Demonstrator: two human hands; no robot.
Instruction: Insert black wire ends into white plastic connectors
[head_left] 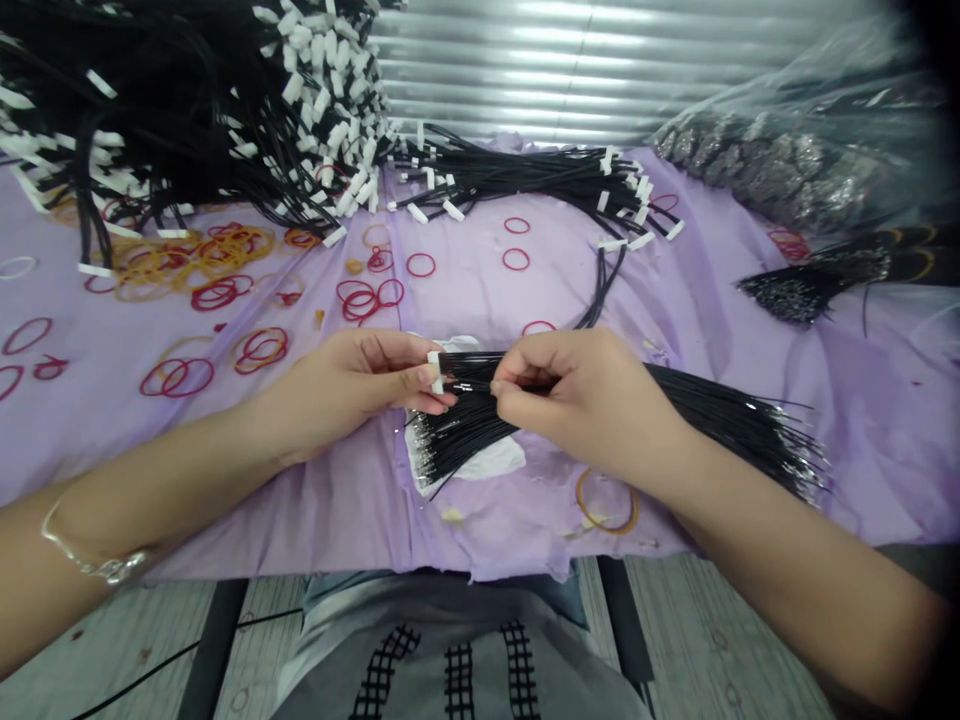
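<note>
My left hand (pixel 375 375) pinches a small white connector (pixel 436 372) between thumb and fingers. Black wires run from that connector to the right. My right hand (pixel 559 385) has thumb and forefinger closed on black wires, whose metal ends (pixel 463 387) point at the connector with a small gap between. Beneath both hands lies a thick bundle of loose black wires (pixel 712 405) with bare metal tips at both ends, partly on a white sheet (pixel 491 460).
A large heap of black cables with white connectors (pixel 322 90) fills the back left. Behind my hands lies a smaller cable pile (pixel 525 172). Rubber bands (pixel 199 260) are scattered on the purple cloth (pixel 465 290). Plastic-wrapped wires (pixel 765 165) and another bundle (pixel 802 285) lie right.
</note>
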